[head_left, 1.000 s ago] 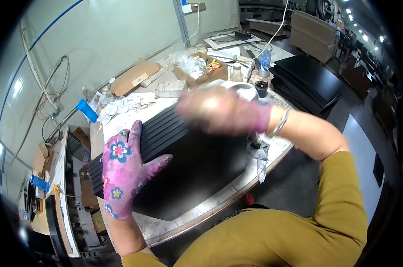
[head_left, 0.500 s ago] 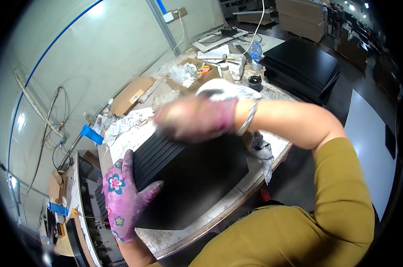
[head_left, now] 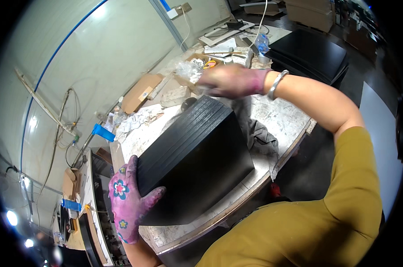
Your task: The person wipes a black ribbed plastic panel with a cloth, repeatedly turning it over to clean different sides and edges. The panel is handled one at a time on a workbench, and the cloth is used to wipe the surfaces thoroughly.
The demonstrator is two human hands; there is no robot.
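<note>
A stack of black panels (head_left: 192, 164) stands on edge on the worktable in front of me, its top edges ridged and shiny. My left hand (head_left: 129, 198), in a pink flowered glove, grips the stack's near left end, thumb on the front face and fingers against the end. Above the far right end of the panels, my right hand (head_left: 235, 81) is blurred by motion in a pink glove, apart from the stack. Whether it holds anything cannot be made out. Beside the far end lies a crumpled grey cloth (head_left: 261, 140), partly hidden behind the panels.
White rags (head_left: 139, 121) and a cardboard piece (head_left: 141, 93) lie along the wall side of the worktable (head_left: 288, 115). Farther back are a plastic bottle (head_left: 263, 43) and a flat black stack (head_left: 310, 51). A blue cup-like object (head_left: 103, 132) is at the left edge.
My right hand has moved from over the panels' top edges to beyond their far right end, uncovering those edges. My left hand keeps its hold. The whole view has shifted slightly.
</note>
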